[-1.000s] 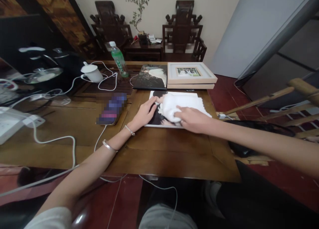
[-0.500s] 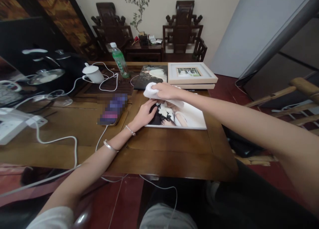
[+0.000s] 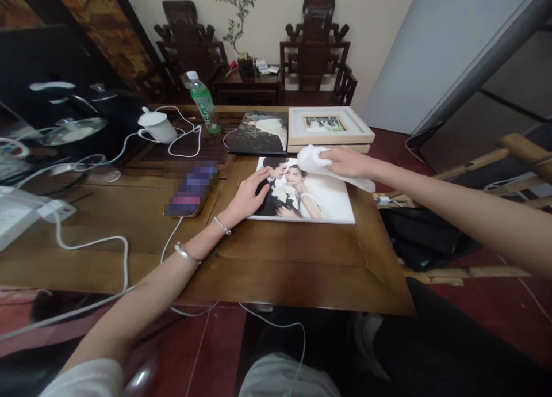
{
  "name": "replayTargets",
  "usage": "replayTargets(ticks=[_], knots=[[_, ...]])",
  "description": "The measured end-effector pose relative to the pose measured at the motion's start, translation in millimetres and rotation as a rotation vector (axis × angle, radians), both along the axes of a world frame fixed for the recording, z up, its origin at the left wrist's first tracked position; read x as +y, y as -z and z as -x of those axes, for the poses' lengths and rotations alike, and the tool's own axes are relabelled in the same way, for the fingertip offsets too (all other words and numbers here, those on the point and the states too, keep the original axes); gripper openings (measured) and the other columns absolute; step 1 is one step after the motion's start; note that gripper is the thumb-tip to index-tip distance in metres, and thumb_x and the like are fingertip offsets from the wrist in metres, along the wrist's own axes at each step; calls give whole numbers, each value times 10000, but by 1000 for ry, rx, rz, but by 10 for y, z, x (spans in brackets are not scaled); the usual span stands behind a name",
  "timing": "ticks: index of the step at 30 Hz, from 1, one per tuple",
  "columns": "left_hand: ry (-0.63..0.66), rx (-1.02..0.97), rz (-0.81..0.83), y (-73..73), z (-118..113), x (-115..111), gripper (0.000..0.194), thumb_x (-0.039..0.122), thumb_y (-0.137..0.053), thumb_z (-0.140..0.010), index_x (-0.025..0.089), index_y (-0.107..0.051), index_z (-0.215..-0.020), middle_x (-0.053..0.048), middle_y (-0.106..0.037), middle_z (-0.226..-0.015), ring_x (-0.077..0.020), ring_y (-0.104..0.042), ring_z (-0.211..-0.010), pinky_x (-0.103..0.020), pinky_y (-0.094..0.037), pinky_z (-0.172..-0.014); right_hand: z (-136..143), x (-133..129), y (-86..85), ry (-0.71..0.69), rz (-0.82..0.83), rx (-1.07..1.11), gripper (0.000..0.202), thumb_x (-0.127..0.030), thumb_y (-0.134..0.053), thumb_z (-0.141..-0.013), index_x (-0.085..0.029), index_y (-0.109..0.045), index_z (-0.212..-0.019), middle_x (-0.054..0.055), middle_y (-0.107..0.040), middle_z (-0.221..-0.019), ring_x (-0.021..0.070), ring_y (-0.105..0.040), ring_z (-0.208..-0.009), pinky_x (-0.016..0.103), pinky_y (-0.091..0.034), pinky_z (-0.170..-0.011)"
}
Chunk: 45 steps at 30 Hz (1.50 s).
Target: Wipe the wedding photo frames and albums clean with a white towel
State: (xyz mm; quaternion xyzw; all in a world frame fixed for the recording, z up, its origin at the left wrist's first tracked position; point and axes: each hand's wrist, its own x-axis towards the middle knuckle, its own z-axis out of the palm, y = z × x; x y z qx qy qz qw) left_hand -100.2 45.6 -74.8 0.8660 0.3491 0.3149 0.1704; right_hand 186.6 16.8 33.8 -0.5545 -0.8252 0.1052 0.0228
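Observation:
A wedding photo panel (image 3: 332,204) lies flat on the wooden table, showing a couple in dark and white clothes. My left hand (image 3: 253,191) rests on its left edge with the fingers stretched out. Over the panel's upper right part, my right hand (image 3: 347,162) grips a white cloth (image 3: 311,159), whose loose end trails to the right past the panel's edge. Whether the cloth presses on the panel at every point cannot be seen. Part of the panel's top edge is hidden by the cloth and right hand.
Behind the panel lie a dark photo album (image 3: 259,135) and a light wooden picture frame (image 3: 366,133). To the left are a phone (image 3: 192,190) on a cable, a green-labelled bottle (image 3: 204,105), a white lidded cup (image 3: 158,126) and a power strip (image 3: 15,216). White cables cross the table (image 3: 276,276).
My right hand has moved the white cloth rightward across the top of the panel, uncovering the couple's heads. My left hand stays at the panel's left edge.

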Motion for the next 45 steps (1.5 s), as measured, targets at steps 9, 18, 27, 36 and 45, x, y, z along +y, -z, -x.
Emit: replayTargets(ticks=[9, 18, 27, 36, 45], knots=[[-8, -3, -21, 16, 7, 8, 402, 296, -459, -951, 125, -593, -1288, -133, -547, -1418, -246, -478, -1354, -473, -351, -1159, 177, -1009, 362, -92, -111, -147, 367, 11, -424, -710, -114, -655, -966, 231, -602, -1275, 354, -548, -1213, 503, -438, -963], [-17, 23, -25, 5, -9, 0, 409, 275, -439, -956, 114, -575, -1306, -140, -535, -1429, -238, -464, -1366, -467, -346, -1164, 351, -1590, 395, -212, -90, -41, 412, 22, -468, -684, -166, -693, -973, 159, -503, -1453, 370, -390, -1383, 642, -351, -1062], [2, 16, -18, 28, 11, 27, 406, 286, -445, -958, 136, -566, -1316, -132, -529, -1438, -245, -459, -1369, -480, -336, -1168, -134, -551, 321, -147, -116, -131, 266, -19, -427, -685, -170, -585, -836, 142, -665, -944, 262, -619, -878, 378, -457, -775], [4, 11, -8, 17, 12, 16, 407, 283, -452, -950, 143, -570, -1314, -127, -528, -1439, -245, -454, -1373, -482, -332, -1167, -322, -102, 317, -99, -147, -199, 245, -76, -416, -737, -172, -581, -890, 104, -613, -809, 245, -577, -802, 336, -414, -725], [-5, 13, 2, 8, 1, 7, 395, 278, -451, -950, 162, -569, -1309, -114, -535, -1435, -242, -455, -1372, -494, -333, -1168, 31, -1013, 510, -86, -174, -130, 384, 6, -457, -703, -129, -655, -1003, 205, -476, -1453, 390, -366, -1386, 614, -365, -1045]])
